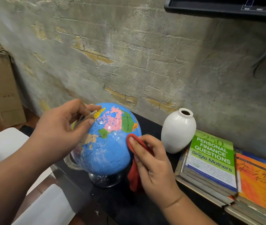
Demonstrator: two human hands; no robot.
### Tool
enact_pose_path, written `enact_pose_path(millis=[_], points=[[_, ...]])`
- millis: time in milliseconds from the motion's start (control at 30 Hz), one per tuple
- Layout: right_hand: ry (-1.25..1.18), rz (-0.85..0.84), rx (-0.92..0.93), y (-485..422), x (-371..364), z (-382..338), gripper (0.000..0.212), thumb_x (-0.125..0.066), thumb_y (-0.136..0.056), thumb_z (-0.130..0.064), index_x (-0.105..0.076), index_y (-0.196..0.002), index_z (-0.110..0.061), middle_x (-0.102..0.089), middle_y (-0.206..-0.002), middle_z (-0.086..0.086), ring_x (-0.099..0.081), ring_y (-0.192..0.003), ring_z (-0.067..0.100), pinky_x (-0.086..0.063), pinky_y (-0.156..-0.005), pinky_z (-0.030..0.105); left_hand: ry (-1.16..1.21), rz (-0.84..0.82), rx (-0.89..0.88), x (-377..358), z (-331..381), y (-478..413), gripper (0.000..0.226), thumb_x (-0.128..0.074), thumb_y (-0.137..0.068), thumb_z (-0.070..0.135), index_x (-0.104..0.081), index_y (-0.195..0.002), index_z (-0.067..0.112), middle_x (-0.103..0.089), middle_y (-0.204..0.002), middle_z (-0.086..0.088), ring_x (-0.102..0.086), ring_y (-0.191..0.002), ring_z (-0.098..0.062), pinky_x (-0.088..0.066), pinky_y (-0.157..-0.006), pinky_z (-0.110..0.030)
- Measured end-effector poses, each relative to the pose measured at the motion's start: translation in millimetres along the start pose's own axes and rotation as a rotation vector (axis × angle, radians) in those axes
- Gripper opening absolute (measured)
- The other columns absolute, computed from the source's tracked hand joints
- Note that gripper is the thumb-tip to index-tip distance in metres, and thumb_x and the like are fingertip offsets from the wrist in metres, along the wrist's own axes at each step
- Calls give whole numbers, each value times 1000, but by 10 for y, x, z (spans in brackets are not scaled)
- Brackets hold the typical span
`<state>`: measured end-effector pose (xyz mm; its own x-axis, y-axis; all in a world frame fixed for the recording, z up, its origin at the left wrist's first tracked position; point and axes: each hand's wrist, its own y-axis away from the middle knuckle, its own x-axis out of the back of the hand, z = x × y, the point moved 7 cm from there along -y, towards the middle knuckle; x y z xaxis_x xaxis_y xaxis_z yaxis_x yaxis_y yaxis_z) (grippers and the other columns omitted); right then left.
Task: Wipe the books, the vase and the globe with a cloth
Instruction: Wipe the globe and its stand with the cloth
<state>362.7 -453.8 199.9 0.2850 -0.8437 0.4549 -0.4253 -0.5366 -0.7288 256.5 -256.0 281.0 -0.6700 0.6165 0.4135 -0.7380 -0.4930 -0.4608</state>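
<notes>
Right hand [151, 161] pressing cloth [133, 176], globe [108, 143]

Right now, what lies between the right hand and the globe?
A red cloth: the right hand holds it and presses its fold against the blue side of the globe. The head view shows this.

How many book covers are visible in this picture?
2: the green book next to the vase, and the orange book to its right. More books lie under both, their number hidden.

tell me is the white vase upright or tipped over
Upright: the vase stands on its base on the black table, mouth facing up.
</notes>
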Motion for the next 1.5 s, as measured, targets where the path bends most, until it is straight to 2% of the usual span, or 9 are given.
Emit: enact_pose_path(millis=[167, 567, 800, 933, 1067, 1133, 1300, 1400, 1500], points=[[63, -23, 35, 218, 14, 129, 42, -46, -103, -26, -47, -143, -36, -43, -136, -14, -56, -112, 24, -48, -95, 34, -32, 9, -13, 8, 25, 24, 25, -60, -70, 46, -54, -78, 23, -70, -106, 21, -64, -107, -1, -52, -92, -37], [152, -65, 161, -168, 140, -137, 36, -52, -96, -16, -65, -129, -25, -56, -124, 0, -59, -97, 29, -50, -81, 40, -79, 31, -26, 16, 72, 70, 18, -63, -74, 39, -54, -78, 23, -70, -105, 24, -62, -108, 2, -50, -97, -41], [28, -76, -65, -355, 107, -27, 39, -49, -97, -30, -55, -135, -38, -47, -127, -16, -54, -117, 18, -47, -100, 35, -169, 62, -8, 19, 92, 69, 20, -73, -81, 10, -56, -76, 22, -66, -104, 33, -61, -104, 9, -51, -87, -29], [56, -142, 92, -295, 32, -226, 43, -54, -94, -15, -60, -132, -31, -48, -129, -8, -56, -115, 22, -48, -98, 35, -185, 64, -22, 23, 127, 66, 23, -73, -81, 12, -54, -75, 22, -66, -102, 33, -61, -102, 11, -51, -88, -25], [-9, -35, -76, -275, 97, -11, 44, -55, -94, -14, -60, -133, -35, -48, -125, -11, -57, -114, 18, -46, -100, 34, -255, 83, -29, 20, 173, 61, 23, -70, -81, 8, -53, -73, 22, -65, -97, 30, -59, -98, 18, -49, -86, -18], [17, -58, -22, -213, 67, -120, 43, -54, -95, -15, -59, -134, -32, -49, -126, -8, -58, -112, 20, -46, -98, 32, -268, 89, -27, 21, 187, 58, 23, -70, -80, 8, -53, -73, 22, -64, -96, 34, -57, -96, 21, -47, -83, -10], [11, -37, 6, -48, 53, -89, 42, -53, -96, -17, -58, -134, -35, -50, -126, -7, -59, -110, 23, -48, -96, 34, -288, 86, -10, 53, 167, 49, 21, -70, -81, 12, -53, -74, 23, -65, -96, 34, -60, -95, 16, -51, -85, -24], [0, -7, -58, 28, 56, -54, 41, -52, -97, -21, -57, -135, -36, -49, -125, -9, -61, -103, 23, -51, -89, 39, -295, 92, -12, 48, 181, 45, 22, -70, -81, 10, -54, -73, 22, -65, -94, 31, -59, -94, 18, -50, -84, -16], [79, -80, 106, 74, -16, -267, 42, -54, -97, -18, -57, -136, -35, -49, -127, -11, -62, -98, 25, -52, -85, 38, -289, 88, -2, 48, 168, 36, 22, -69, -81, 11, -52, -74, 22, -67, -96, 29, -60, -95, 17, -52, -86, -22]])
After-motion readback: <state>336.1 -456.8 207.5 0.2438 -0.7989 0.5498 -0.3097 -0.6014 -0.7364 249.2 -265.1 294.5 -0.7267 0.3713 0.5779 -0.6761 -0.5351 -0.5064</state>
